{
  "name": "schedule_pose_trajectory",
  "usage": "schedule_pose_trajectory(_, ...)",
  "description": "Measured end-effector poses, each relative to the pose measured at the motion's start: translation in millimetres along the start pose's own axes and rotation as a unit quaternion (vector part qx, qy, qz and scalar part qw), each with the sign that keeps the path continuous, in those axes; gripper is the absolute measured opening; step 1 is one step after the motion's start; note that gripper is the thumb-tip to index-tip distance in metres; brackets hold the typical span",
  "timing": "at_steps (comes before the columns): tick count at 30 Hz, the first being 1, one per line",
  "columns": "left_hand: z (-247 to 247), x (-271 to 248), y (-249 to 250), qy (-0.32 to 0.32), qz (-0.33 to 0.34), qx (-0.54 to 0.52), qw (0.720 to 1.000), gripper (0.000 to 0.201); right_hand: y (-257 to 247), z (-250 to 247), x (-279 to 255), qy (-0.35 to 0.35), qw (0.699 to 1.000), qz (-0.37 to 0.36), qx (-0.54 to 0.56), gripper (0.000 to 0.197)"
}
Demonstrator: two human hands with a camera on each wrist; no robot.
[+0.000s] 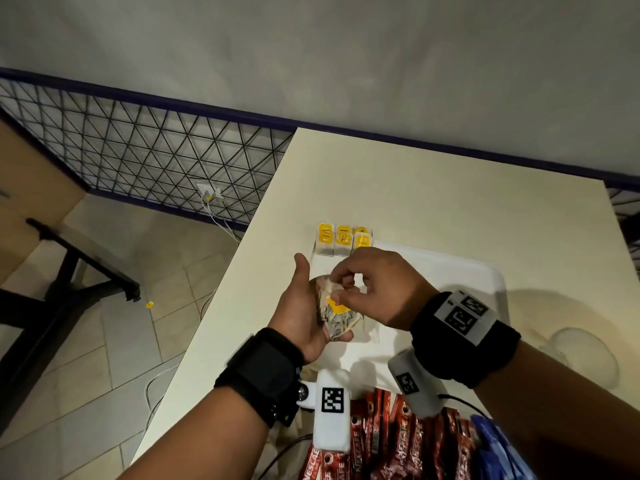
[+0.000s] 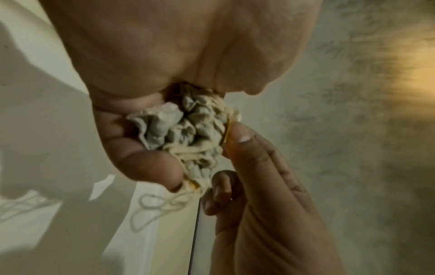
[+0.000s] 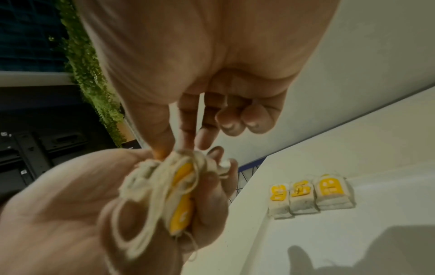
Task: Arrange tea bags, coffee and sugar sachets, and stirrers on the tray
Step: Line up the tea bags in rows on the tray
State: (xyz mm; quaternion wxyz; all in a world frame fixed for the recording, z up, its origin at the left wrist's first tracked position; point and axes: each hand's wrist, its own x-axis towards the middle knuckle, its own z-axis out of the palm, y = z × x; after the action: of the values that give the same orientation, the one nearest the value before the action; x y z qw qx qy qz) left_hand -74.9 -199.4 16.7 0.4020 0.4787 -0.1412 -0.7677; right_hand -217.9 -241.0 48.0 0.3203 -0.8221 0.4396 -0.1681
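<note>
My left hand (image 1: 313, 301) grips a crumpled bunch of tea bags (image 1: 337, 318) with yellow tags and loose strings, held over the left part of the white tray (image 1: 450, 271). My right hand (image 1: 337, 289) reaches in from the right and pinches a tea bag at the top of the bunch (image 3: 169, 186) between thumb and forefinger. In the left wrist view the bunch (image 2: 188, 130) fills my left palm, and right-hand fingertips (image 2: 244, 139) touch its edge. A row of tea bags (image 1: 343, 239) stands at the tray's far left corner (image 3: 310, 195).
Red coffee sachets (image 1: 398, 438) and a blue packet (image 1: 495, 445) lie on the cream table (image 1: 415, 188) near its front edge. A clear plastic item (image 1: 581, 355) lies right of the tray. The table's left edge drops to a tiled floor (image 1: 121, 341) with cables.
</note>
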Motion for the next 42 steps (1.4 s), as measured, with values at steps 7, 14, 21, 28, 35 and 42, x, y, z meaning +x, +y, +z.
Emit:
schedule_pose_trajectory(7, 2.9, -3.2, -4.9, -0.014, -0.008, 0.025, 1.000, 0.083, -7.0, -13.4, -4.3, 0.002, 0.997, 0.062, 0.056, 0.010)
schedule_pose_trajectory(14, 3.7, 0.4, -9.4, -0.032, -0.008, 0.029, 0.999, 0.083, -0.7, -12.3, -7.0, 0.018, 0.997, 0.072, -0.005, 0.012)
schedule_pose_trajectory(21, -1.3, -1.6, -22.4, -0.045, 0.022, -0.044, 0.998, 0.052, -1.3, -24.1, -8.3, 0.095, 0.973, 0.104, 0.185, 0.020)
schedule_pose_trajectory(28, -30.5, -0.6, -30.9, 0.018, 0.030, -0.028, 0.999, 0.039, -5.3, -49.0, -4.8, 0.130, 0.967, 0.087, 0.200, 0.017)
schedule_pose_trajectory(35, -42.3, -4.1, -20.7, 0.038, 0.066, 0.031, 0.997, 0.039, -13.6, -69.3, -0.5, 0.145, 0.966, 0.072, 0.202, 0.019)
schedule_pose_trajectory(42, -6.0, -14.6, 29.7, 0.007, 0.240, 0.261, 0.935, 0.029, -0.8, -50.4, -4.2, 0.020, 0.991, 0.068, 0.110, 0.012)
